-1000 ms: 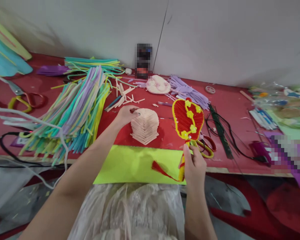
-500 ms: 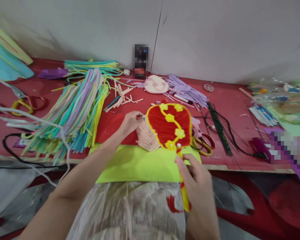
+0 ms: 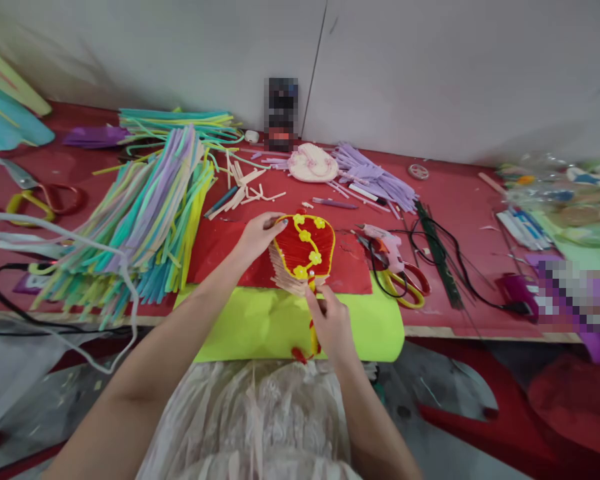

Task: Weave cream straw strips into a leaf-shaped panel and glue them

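Note:
A red hand fan with a yellow rim, yellow flowers and small pearl-like beads lies over a beige zigzag-edged piece, hiding most of it. Around the fan's red-and-yellow wrapped handle, just below the head, my right hand is closed. My left hand pinches at the fan's upper left rim, thumb on top; whether it also grips the beige piece beneath cannot be made out. A red tassel hangs by the handle's end. Underneath are a red sheet and a lime-green sheet.
Left of my arms lies a big bundle of pastel pipe cleaners, with scissors beyond. A pink glue gun rests near red-and-yellow scissors handles on the right. Behind are a white-pink oval piece and purple pipe cleaners.
My right hand has brought the fan down and left onto the beige piece. My left hand has shifted slightly up and left, its thumb now on the fan's rim.

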Demonstrator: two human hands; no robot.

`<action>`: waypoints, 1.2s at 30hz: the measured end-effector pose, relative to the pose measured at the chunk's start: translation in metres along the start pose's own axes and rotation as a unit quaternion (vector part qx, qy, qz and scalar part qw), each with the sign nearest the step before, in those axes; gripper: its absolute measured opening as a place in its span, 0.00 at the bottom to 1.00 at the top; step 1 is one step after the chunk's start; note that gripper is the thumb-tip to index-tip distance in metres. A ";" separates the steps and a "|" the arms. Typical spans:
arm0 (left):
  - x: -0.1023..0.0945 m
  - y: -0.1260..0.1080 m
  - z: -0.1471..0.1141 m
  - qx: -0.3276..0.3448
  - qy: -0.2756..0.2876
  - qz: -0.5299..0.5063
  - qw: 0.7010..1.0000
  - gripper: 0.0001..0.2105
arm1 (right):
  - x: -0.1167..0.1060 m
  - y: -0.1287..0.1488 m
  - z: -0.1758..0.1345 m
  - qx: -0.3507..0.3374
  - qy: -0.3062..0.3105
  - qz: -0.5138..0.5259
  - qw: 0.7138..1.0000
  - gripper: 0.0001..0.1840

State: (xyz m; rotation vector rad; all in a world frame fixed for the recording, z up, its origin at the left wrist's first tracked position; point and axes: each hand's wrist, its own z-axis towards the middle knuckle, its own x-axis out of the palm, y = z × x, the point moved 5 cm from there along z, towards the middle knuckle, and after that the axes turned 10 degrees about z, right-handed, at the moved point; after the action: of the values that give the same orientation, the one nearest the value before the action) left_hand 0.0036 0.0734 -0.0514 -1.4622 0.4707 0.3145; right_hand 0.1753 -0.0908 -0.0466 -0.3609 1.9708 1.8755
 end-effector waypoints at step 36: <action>-0.014 -0.007 0.001 0.006 0.001 0.214 0.977 0.12 | -0.072 0.031 0.125 -0.061 -0.051 0.066 0.995 0.13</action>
State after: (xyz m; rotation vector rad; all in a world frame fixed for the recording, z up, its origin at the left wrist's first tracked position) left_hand -0.0050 0.0749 -0.0389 -1.3410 0.7896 0.6515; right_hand 0.2382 0.0293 0.0105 -0.1679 1.8603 2.0593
